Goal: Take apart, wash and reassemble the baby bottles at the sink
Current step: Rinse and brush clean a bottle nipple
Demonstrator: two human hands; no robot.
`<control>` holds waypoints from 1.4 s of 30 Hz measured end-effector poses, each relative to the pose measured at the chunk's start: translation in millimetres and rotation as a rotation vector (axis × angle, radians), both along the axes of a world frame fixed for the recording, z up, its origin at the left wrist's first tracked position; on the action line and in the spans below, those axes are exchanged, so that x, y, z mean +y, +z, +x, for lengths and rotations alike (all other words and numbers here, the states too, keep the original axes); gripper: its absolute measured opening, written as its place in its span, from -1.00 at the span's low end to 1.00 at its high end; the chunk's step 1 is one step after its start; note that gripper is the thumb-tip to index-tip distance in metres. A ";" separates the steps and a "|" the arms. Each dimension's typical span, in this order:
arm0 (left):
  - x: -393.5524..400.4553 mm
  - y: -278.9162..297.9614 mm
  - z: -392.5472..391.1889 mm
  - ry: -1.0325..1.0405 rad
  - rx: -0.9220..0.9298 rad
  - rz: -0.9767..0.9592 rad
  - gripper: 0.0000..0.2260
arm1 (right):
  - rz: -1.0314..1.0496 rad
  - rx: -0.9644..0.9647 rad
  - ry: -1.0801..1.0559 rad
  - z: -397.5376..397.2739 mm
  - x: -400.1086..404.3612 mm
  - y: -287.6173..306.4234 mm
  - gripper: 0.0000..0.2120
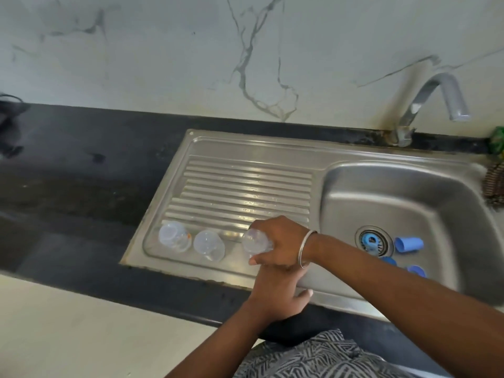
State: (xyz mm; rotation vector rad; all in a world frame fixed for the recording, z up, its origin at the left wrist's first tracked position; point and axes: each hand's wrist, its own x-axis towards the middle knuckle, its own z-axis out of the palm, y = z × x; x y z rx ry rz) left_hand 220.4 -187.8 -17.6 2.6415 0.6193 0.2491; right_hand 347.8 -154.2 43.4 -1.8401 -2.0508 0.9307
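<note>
The right hand (283, 242) grips a clear plastic baby bottle body (255, 241) over the near part of the ribbed steel drainboard (245, 186), fingers and thumb curled around its side. The left hand (278, 290) is just below it, near the front rim of the sink, with relaxed fingers that hold nothing. Two more clear bottle bodies (174, 236) (208, 245) stand on the drainboard to the left, close to each other. In the steel basin (409, 195) on the right lie blue plastic caps and rings (409, 244) near the drain. The bottle looks light and stiff, and probably wet and slippery, so a hold around the middle of its body seems safest. It should not break easily if it falls.
</note>
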 end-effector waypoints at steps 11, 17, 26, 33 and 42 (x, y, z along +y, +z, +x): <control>-8.9 -2.3 29.3 0.110 0.127 -0.166 -0.72 | -0.096 -0.013 0.055 -7.8 6.7 3.3 -0.42; -10.5 -2.6 36.0 0.101 0.296 -0.245 -0.67 | -0.108 -0.047 0.082 -10.3 1.4 7.6 -0.20; -2.5 -4.4 67.8 0.160 0.017 -0.104 -0.60 | 0.083 0.458 -0.508 77.9 -50.4 2.0 -0.42; -0.7 -9.1 108.3 0.270 0.045 -0.169 -0.59 | -0.028 0.310 -1.087 184.1 -106.8 -44.8 -0.77; 9.3 -11.0 161.8 0.318 0.244 -0.114 -0.69 | -0.300 -0.143 -0.811 246.2 -144.3 -110.3 -0.76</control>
